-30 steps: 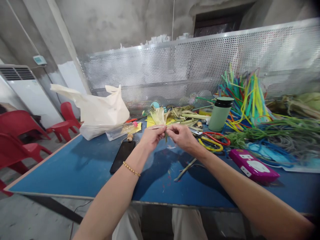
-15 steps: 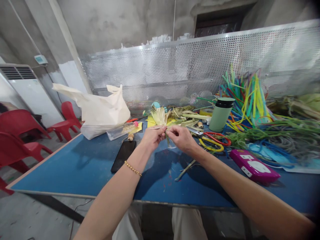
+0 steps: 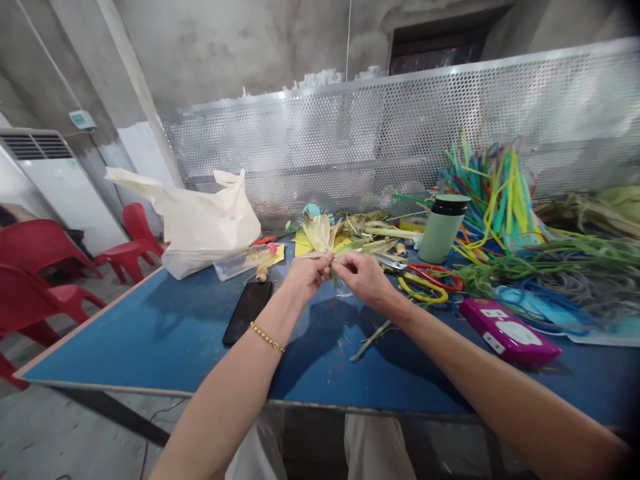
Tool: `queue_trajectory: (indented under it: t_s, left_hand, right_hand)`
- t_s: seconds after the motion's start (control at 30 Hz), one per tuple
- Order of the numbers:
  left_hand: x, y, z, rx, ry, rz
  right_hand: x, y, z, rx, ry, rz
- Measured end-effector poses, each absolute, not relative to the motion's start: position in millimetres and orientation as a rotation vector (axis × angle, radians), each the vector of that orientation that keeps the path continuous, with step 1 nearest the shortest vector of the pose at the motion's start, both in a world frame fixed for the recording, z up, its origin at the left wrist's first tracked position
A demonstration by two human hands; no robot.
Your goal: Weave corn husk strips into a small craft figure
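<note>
The left hand (image 3: 305,273) pinches the base of a pale husk flower (image 3: 319,233) between thumb and fingers, with no gap showing. The right hand (image 3: 367,277) meets it there, its fingers also drawn tight together at the base; any strand between the two sets is too small to make out. The flower's petals spread upward just beyond the fingertips, its short green stem pokes out below them, and the whole piece is held above the blue desk (image 3: 125,340).

Left of the fingers, and nearer the body, lies a black phone (image 3: 247,313), with a small wooden spool (image 3: 261,274) just past it; farther left and beyond stands a cream plastic bag (image 3: 205,227). Yellow paper (image 3: 301,244) lies behind the fingers. Red-handled scissors (image 3: 395,264) rest close to their right, a green tumbler (image 3: 440,235) stands beyond those, and a magenta pack (image 3: 510,332) lies well to the right. A dry stalk (image 3: 369,342) is on the near side, below the right hand.
</note>
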State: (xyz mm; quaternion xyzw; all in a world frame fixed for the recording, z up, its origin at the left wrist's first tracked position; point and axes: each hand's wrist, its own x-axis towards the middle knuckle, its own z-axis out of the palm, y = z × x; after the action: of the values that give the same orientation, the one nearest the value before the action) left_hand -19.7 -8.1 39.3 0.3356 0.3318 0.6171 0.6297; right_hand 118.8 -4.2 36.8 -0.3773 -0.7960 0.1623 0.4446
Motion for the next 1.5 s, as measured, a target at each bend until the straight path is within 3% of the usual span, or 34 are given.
queue_trajectory:
  t_s: [0.67, 0.93, 1.5]
  left_hand:
    - [-29.9, 3.1, 27.9, 0.932, 0.562, 1.266]
    - [-26.7, 1.0, 29.9, 0.96, 0.538, 1.27]
    - [-25.8, 1.6, 26.0, 0.971, 0.588, 1.324]
  right_hand:
    - [126.4, -0.5, 24.8, -0.938, -1.841, 0.749]
    - [125.1, 6.6, 24.4, -0.849, -1.432, 1.01]
    - [119.0, -0.5, 34.6, -0.848, -1.545, 0.973]
